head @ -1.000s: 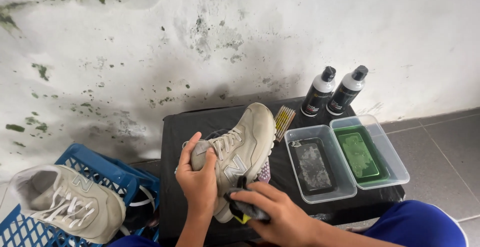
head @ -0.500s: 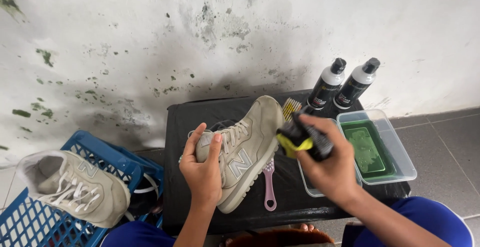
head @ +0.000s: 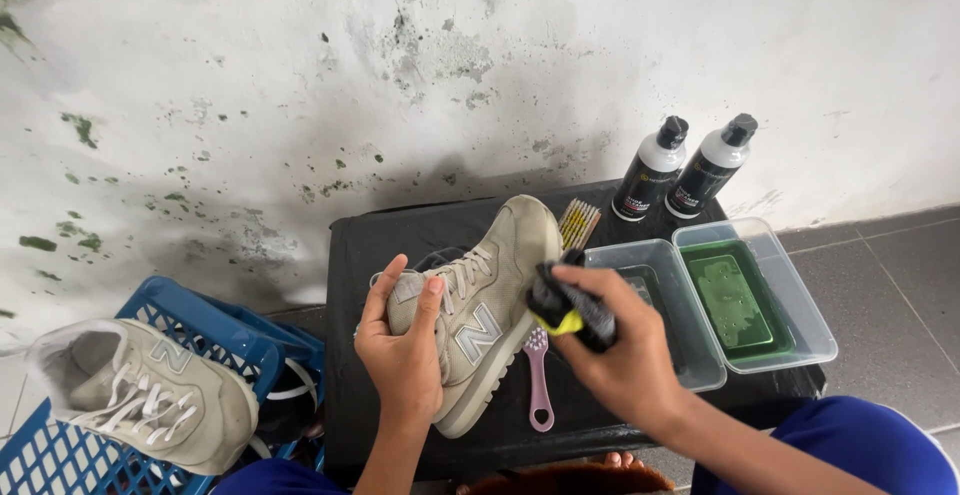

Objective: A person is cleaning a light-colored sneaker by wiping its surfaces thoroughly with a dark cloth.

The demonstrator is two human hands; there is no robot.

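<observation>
My left hand [head: 402,353] grips a beige sneaker [head: 487,295] by its heel and collar, holding it tilted with the toe pointing away over a black table [head: 385,245]. My right hand [head: 620,350] holds a black brush with a yellow band [head: 568,310] right beside the shoe's side. A pink brush handle [head: 540,380] lies on the table under the shoe, between my hands.
Two clear plastic tubs stand on the table's right: one [head: 690,350] partly behind my right hand, one [head: 800,300] holding green liquid. Two black-and-white bottles [head: 650,170] [head: 712,167] stand at the back. A wooden brush [head: 578,223] lies behind the shoe. A second sneaker [head: 140,395] rests on a blue crate [head: 200,325] at left.
My right hand lifted the brush from low near the shoe's sole, swung it up toward the tubs, then brought it back against the shoe's side. The left hand kept its grip.
</observation>
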